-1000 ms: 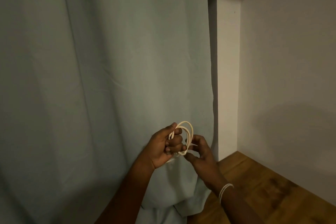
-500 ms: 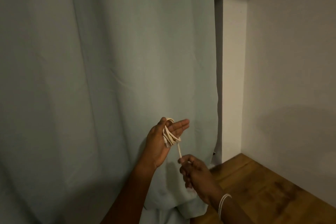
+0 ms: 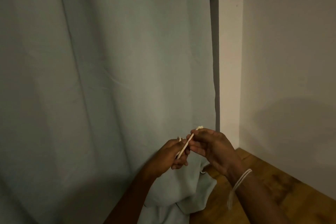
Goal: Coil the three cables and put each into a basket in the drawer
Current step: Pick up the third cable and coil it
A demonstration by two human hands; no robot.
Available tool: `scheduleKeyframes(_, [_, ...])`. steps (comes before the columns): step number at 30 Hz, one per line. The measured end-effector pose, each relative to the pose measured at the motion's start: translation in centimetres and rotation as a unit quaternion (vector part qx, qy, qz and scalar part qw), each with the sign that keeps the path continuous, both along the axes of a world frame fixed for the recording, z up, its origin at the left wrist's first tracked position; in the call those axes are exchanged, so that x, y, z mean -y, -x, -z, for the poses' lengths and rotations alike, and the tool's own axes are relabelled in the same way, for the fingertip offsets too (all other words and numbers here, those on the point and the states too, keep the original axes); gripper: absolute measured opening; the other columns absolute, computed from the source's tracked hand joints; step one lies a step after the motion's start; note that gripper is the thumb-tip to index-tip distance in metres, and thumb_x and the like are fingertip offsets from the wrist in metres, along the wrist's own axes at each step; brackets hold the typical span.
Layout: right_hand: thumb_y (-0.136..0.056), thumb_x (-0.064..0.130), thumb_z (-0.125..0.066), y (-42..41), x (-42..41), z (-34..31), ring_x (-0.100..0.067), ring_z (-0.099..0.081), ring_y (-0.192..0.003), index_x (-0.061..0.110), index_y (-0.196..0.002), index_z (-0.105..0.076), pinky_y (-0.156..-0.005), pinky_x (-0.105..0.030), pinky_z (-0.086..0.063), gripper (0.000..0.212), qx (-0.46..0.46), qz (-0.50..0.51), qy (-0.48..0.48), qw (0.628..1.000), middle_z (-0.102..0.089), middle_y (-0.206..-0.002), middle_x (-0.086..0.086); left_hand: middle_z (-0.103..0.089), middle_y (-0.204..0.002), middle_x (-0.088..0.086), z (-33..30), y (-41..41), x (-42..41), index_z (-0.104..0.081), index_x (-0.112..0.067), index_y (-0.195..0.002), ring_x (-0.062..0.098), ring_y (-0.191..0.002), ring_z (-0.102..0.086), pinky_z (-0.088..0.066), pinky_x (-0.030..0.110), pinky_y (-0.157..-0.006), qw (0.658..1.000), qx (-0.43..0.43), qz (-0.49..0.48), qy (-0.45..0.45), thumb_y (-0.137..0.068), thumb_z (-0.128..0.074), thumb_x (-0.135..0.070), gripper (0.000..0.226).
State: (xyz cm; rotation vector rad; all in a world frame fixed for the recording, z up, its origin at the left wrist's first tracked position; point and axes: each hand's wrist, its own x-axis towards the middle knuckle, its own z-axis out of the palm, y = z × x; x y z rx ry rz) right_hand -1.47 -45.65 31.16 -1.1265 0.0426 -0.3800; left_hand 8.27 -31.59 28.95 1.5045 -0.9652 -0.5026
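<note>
The fingers (image 3: 197,148) of the right hand (image 3: 214,149) are curled, with the thumb and forefinger pinching the upper part of a thin white cable (image 3: 185,146); a pale end of it pokes out just above the knuckles. The left hand (image 3: 170,156) is also curled, its fingers wrapped round the lower part of the same cable, and a small bit of white shows above its forefinger. Between the 2 hands 1 short straight length of cable runs slantwise, from lower left to upper right. How much of the cable is bundled inside the left fist cannot be told, since the fingers hide it. Both hands are held up in the air, close together and nearly touching.

A white string bracelet (image 3: 240,181) circles the right wrist, with a loose tail hanging down.

Behind the hands a pale grey-green curtain (image 3: 109,78) fills most of the view and hangs in long folds; its bottom edge bunches up on a wooden floor (image 3: 272,196) below the forearms. Just right of the curtain's edge a narrow dark gap runs top to bottom, then a plain white wall (image 3: 291,60) turns a corner and meets the floor. The light is dim and the hands are a little blurred.
</note>
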Motion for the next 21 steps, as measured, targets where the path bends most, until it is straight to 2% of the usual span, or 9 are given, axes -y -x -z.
scheduleKeyframes(2, [-0.081,0.02,-0.078,-0.5,0.8,0.7,-0.021,-0.066,-0.058,0.001,-0.079,-0.071,-0.056,-0.028,-0.058,0.02,-0.003,0.153,0.202,0.967,-0.072,-0.071,-0.016,-0.038,-0.042,-0.005,0.0,0.2,0.2,-0.057,-0.009,-0.077,0.009,-0.036,-0.032,-0.035,0.028,-0.053,0.996,-0.065,0.059,0.024,-0.095,-0.035,-0.042,0.043])
scheduleKeyframes(4, [-0.077,0.022,-0.083,-0.6,1.4,1.1,-0.011,-0.063,-0.061,0.012,-0.079,-0.07,-0.058,-0.025,-0.054,0.016,0.064,0.279,0.351,0.892,-0.069,-0.069,-0.003,-0.035,-0.041,-0.005,0.1,0.0,0.2,-0.058,-0.009,-0.076,0.009,-0.035,-0.028,-0.03,0.031,-0.055,0.985,-0.121,0.114,0.044,-0.096,-0.029,-0.048,0.052])
scheduleKeyframes(6, [-0.084,0.017,-0.074,-0.7,1.9,1.4,-0.008,-0.065,-0.09,0.022,-0.101,-0.071,-0.077,-0.024,-0.054,0.017,0.18,0.285,0.461,0.821,-0.07,-0.096,0.006,-0.034,-0.041,-0.005,-0.1,-0.1,0.1,-0.059,-0.009,-0.074,0.007,-0.035,-0.025,-0.024,0.028,-0.049,0.975,-0.161,0.149,0.044,-0.096,-0.029,-0.053,0.058])
scheduleKeyframes(7, [-0.089,0.015,-0.065,-0.9,2.1,1.4,-0.01,-0.061,-0.109,0.022,-0.112,-0.07,-0.092,-0.025,-0.051,0.024,0.224,0.236,0.506,0.799,-0.068,-0.113,0.007,-0.035,-0.041,-0.005,-0.5,-0.1,0.1,-0.059,-0.01,-0.073,0.006,-0.034,-0.025,-0.024,0.025,-0.045,0.97,-0.173,0.163,0.046,-0.094,-0.035,-0.054,0.055])
scheduleKeyframes(9, [-0.099,0.014,-0.051,-1.0,2.2,1.3,-0.013,-0.052,-0.13,0.017,-0.124,-0.067,-0.11,-0.026,-0.04,0.03,0.228,0.1,0.526,0.813,-0.065,-0.13,0.006,-0.035,-0.04,-0.006,-1.0,0.0,0.1,-0.058,-0.012,-0.068,0.006,-0.033,-0.025,-0.033,0.023,-0.047,0.963,-0.18,0.192,0.062,-0.089,-0.053,-0.053,0.046])
scheduleKeyframes(12, [-0.103,0.021,-0.04,-0.8,1.8,1.2,-0.01,-0.062,-0.12,0.017,-0.125,-0.066,-0.104,-0.023,-0.046,0.034,0.178,0.02,0.408,0.895,-0.071,-0.121,0.011,-0.035,-0.038,-0.007,-1.7,0.1,0.5,-0.05,-0.015,-0.063,0.01,-0.033,-0.021,-0.039,0.03,-0.059,0.953,-0.196,0.207,0.101,-0.087,-0.06,-0.049,0.043])
scheduleKeyframes(16, [-0.099,0.031,-0.036,-1.1,0.0,2.3,-0.011,-0.069,-0.104,0.019,-0.111,-0.07,-0.089,-0.019,-0.053,0.038,0.153,0.102,0.248,0.951,-0.076,-0.105,0.009,-0.041,-0.041,-0.011,-2.2,1.1,1.5,-0.065,-0.023,-0.067,0.006,-0.034,-0.028,-0.023,0.029,-0.055,0.956,-0.199,0.176,0.125,-0.101,-0.033,-0.039,0.05])
scheduleKeyframes(18, [-0.1,0.035,-0.036,-1.6,-0.7,2.9,-0.007,-0.07,-0.093,0.025,-0.102,-0.068,-0.079,-0.015,-0.054,0.034,0.152,0.183,0.244,0.94,-0.075,-0.094,0.014,-0.045,-0.042,-0.008,-2.0,1.6,2.5,-0.069,-0.024,-0.067,0.01,-0.036,-0.037,-0.039,0.024,-0.054,0.973,-0.167,0.103,0.119,-0.103,-0.026,-0.038,0.058])
scheduleKeyframes(21, [-0.103,0.036,-0.037,-2.5,-0.2,3.6,-0.009,-0.066,-0.068,0.012,-0.089,-0.064,-0.062,-0.015,-0.052,0.039,0.167,0.276,0.255,0.912,-0.066,-0.072,0.0,-0.054,-0.043,-0.006,-1.7,2.9,4.4,-0.062,-0.024,-0.06,0.015,-0.047,-0.055,-0.05,0.031,-0.062,0.993,-0.03,-0.107,0.04,-0.1,-0.033,-0.051,0.056])
